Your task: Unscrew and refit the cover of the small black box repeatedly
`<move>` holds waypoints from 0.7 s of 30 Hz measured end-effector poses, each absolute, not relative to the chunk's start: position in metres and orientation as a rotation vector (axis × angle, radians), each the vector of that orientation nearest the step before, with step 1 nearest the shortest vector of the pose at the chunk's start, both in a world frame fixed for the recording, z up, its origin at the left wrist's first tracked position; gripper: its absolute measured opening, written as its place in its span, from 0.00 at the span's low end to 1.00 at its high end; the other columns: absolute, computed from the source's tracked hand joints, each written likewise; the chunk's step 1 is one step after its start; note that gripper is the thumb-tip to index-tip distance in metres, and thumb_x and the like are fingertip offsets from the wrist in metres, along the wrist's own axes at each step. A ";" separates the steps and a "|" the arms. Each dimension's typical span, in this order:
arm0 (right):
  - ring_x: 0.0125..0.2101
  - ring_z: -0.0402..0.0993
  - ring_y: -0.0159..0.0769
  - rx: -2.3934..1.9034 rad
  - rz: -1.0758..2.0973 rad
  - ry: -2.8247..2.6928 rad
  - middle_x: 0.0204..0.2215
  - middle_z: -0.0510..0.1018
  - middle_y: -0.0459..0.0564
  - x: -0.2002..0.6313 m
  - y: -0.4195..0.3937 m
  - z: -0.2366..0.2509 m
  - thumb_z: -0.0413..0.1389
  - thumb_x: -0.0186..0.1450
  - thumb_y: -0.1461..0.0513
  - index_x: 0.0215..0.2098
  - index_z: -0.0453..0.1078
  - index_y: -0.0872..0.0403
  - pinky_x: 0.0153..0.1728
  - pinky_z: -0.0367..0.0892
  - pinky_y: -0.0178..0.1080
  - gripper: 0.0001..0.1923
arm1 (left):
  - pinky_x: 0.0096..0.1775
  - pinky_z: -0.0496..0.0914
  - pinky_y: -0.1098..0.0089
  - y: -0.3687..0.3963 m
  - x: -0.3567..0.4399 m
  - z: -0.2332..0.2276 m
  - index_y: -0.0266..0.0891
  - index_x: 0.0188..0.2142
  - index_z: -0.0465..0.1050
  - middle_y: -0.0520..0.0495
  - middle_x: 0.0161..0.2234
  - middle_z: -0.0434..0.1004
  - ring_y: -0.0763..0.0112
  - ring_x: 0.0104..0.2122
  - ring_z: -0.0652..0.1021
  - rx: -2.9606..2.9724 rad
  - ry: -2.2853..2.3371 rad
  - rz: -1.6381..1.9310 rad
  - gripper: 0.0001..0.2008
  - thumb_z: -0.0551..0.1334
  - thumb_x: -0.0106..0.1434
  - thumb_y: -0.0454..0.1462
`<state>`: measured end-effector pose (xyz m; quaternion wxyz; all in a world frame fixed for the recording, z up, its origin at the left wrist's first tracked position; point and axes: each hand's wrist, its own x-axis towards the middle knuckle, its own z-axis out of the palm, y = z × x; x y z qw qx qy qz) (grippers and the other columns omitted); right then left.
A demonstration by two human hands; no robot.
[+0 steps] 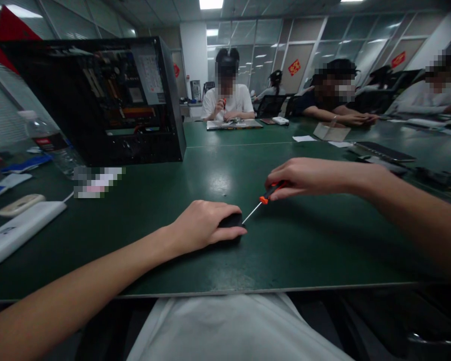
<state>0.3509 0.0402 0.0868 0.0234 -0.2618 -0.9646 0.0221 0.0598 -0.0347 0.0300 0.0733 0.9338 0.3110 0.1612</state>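
Observation:
My left hand (201, 223) grips a small black object shaped like a computer mouse (231, 220), thumb along its near side and fingers over the far side. Most of it is covered by the hand. It rests on the green table (218, 273). In my right hand (291, 175) is a screwdriver (263, 199) with a black and orange handle, held at a slant. Its thin metal shaft points down to the left, and the tip meets the right end of the black object or lies just against it; I cannot tell if it is inserted.
An open black computer case (169, 100) stands at the back left. Beside it are a plastic bottle (54, 143) and a white power bank (24, 233). A small box (331, 132) and dark device (385, 150) lie right. Across the table sits a person (229, 103) holding a tool.

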 end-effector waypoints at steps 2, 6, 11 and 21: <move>0.30 0.76 0.35 -0.768 0.062 -2.983 0.33 0.80 0.52 0.351 0.046 0.059 0.50 0.71 0.44 0.41 0.77 0.54 0.30 0.64 0.35 0.24 | 0.42 0.72 0.69 -0.035 0.059 0.030 0.36 0.52 0.76 0.43 0.45 0.84 0.61 0.41 0.84 2.782 0.949 0.487 0.20 0.62 0.70 0.49; 0.36 0.77 0.38 -0.721 0.058 -2.958 0.41 0.80 0.56 0.346 0.057 0.024 0.46 0.73 0.44 0.47 0.74 0.55 0.35 0.65 0.37 0.26 | 0.42 0.72 0.68 -0.035 0.059 0.029 0.37 0.53 0.77 0.43 0.46 0.85 0.60 0.41 0.84 2.741 0.969 0.522 0.21 0.64 0.69 0.49; 0.37 0.76 0.38 -0.685 -0.050 -2.932 0.42 0.79 0.56 0.347 0.061 0.015 0.44 0.74 0.44 0.49 0.73 0.56 0.36 0.65 0.36 0.28 | 0.46 0.73 0.65 -0.037 0.057 0.029 0.38 0.55 0.76 0.42 0.48 0.83 0.58 0.45 0.83 2.700 0.965 0.561 0.24 0.65 0.67 0.50; 0.28 0.72 0.32 -0.611 -0.218 -2.845 0.33 0.78 0.52 0.358 0.062 0.012 0.44 0.74 0.44 0.43 0.73 0.56 0.29 0.59 0.33 0.27 | 0.43 0.72 0.68 -0.017 0.018 0.032 0.37 0.48 0.80 0.45 0.43 0.85 0.63 0.41 0.82 2.489 1.002 0.601 0.18 0.70 0.61 0.45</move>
